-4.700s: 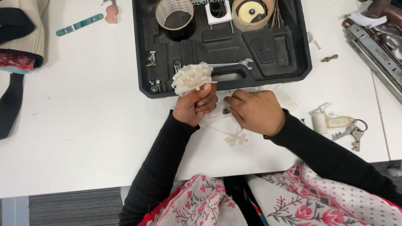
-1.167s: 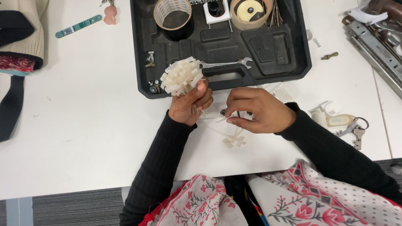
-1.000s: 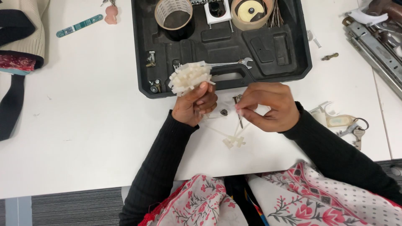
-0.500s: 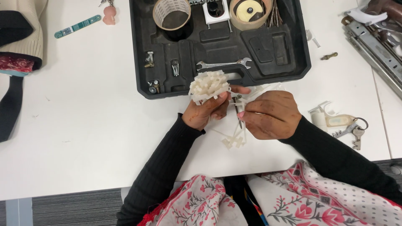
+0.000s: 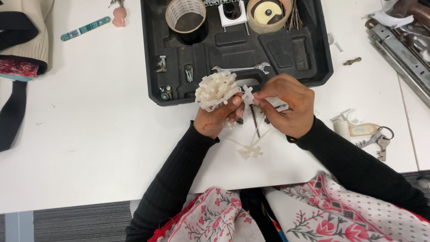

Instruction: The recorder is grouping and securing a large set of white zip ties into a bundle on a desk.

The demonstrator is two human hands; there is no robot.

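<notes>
**Both hands closed on white plastic cross pieces above the bench**

Hands are held close together just in front of the black tool case. A bunched cluster of white cross-shaped spacers (image 5: 217, 89) is gripped in the left hand (image 5: 219, 117), with the fingers curled around its base and the cluster fanning up and to the left. A single white cross piece (image 5: 247, 93) is pinched between the fingertips of the right hand (image 5: 286, 106), touching or almost touching the left thumb, just beside the cluster.

For the step in hand to be done well, it is judged that the cluster should be kept steady in the left hand while the single piece is lined up square with a gap before being pressed in; a skewed approach could knock other pieces loose.

Below the hands, a few long white ties and another small white cross (image 5: 250, 151) are lying on the bench (image 5: 89, 148). Behind the hands, the tool case (image 5: 286, 49) holds a spanner (image 5: 241, 68), a roll of tape (image 5: 186, 15), loose screws and bolts. To the right, a set of keys (image 5: 378, 141) is seen on the bench, well apart from the work.
</notes>
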